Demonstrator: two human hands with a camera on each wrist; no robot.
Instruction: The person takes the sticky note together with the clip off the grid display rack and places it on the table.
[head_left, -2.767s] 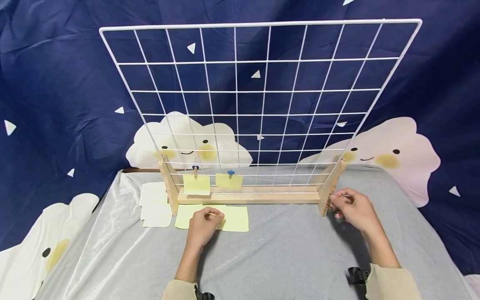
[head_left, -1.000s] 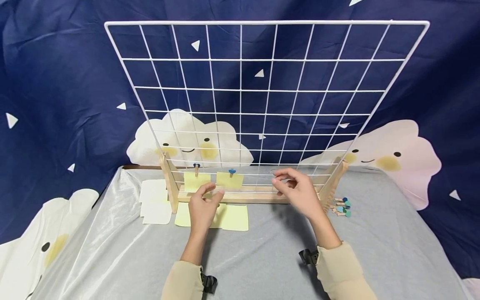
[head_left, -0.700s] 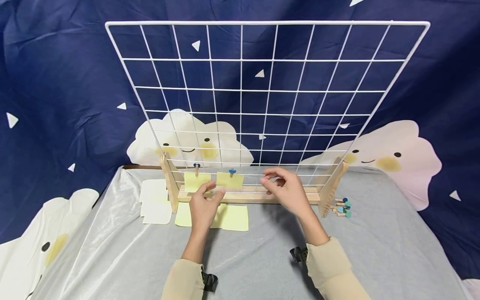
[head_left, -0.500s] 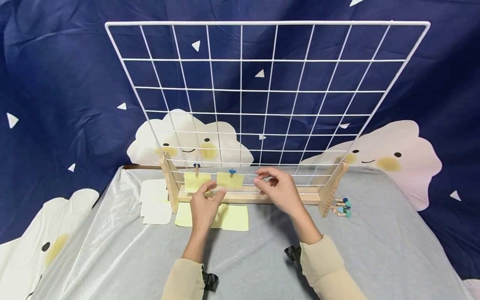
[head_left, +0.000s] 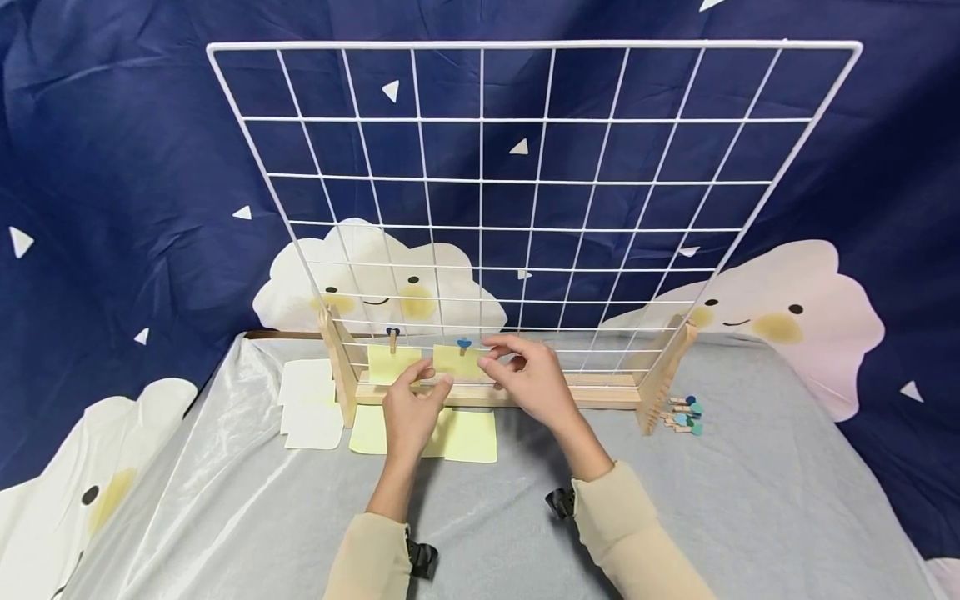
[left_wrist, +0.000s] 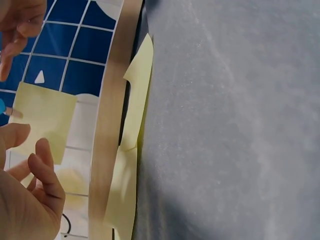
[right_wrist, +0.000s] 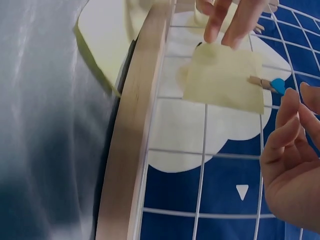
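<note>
Two yellow paper notes hang low on the white wire grid [head_left: 481,181], each by a small wooden clothespin. The right-hand note [head_left: 452,362] has a clothespin [head_left: 463,343] topped in light blue; the left one [head_left: 384,363] has a clothespin [head_left: 392,337] with a dark blue top. My left hand [head_left: 411,417] is raised before the gap between the notes, thumb and fingers apart, nothing between them. My right hand [head_left: 528,375] reaches the right-hand note's right edge, fingers bent and parted. In the right wrist view its fingertips [right_wrist: 290,102] are right beside the light blue top.
A wooden stand [head_left: 607,398] holds up the grid. Yellow notes [head_left: 471,436] lie before it and white notes [head_left: 307,417] to its left. Several loose clothespins [head_left: 684,417] lie at the stand's right end. A dark blue cloth [head_left: 112,167] hangs behind.
My right hand has moved left from beside the clothespin pile to the right-hand note. My left hand has risen from over the yellow notes on the table, then stayed nearly still.
</note>
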